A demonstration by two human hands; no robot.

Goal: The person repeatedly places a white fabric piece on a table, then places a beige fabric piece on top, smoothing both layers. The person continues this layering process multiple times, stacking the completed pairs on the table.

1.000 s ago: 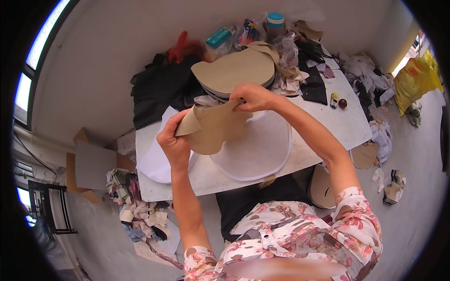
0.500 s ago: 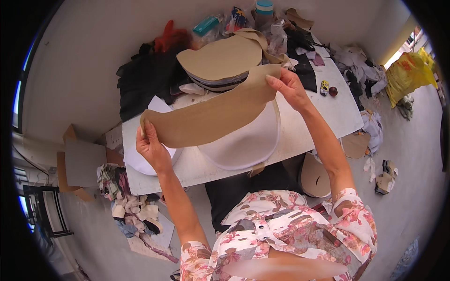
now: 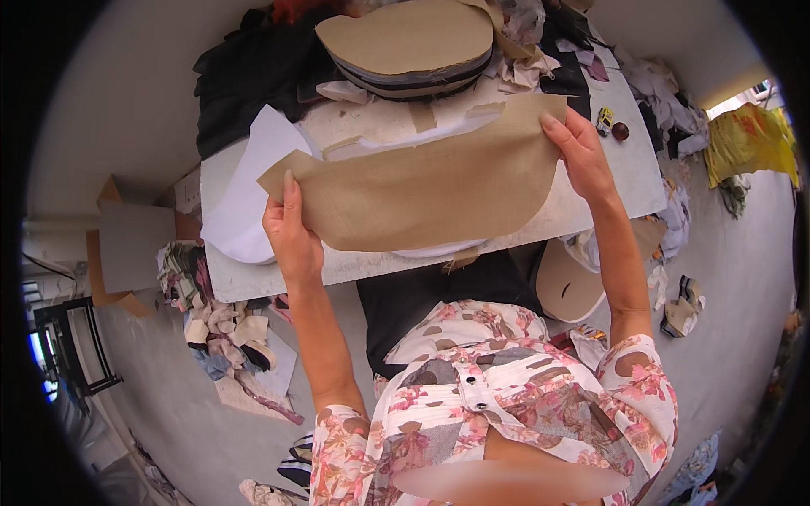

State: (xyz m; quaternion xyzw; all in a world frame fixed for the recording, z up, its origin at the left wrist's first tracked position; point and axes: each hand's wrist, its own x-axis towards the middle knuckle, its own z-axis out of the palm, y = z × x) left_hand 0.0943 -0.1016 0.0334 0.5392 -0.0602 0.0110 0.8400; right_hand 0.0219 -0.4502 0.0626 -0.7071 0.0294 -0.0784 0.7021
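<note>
A brown cut fabric piece (image 3: 430, 185) with a curved lower edge is stretched between my two hands above the table. My left hand (image 3: 291, 232) pinches its left corner, thumb on top. The upper right corner is gripped by my right hand (image 3: 580, 152). Beneath the cloth lies a white curved piece (image 3: 439, 250), mostly hidden, with strips of brown tape near its upper edge. Another white shaped sheet (image 3: 253, 194) rests to the left of it.
At the back of the table (image 3: 228, 278) stands a stack of cut pieces topped with brown fabric (image 3: 405, 38). Black cloth (image 3: 245, 84) hangs over the far left. A toy car (image 3: 604, 121) and a dark round ball (image 3: 620, 131) sit at the right. Scraps (image 3: 228, 337) litter the floor.
The brown fabric piece has come lower and nearer, turned flatter, and now covers most of the white curved piece. Both hands still hold its ends. The view has tilted downward.
</note>
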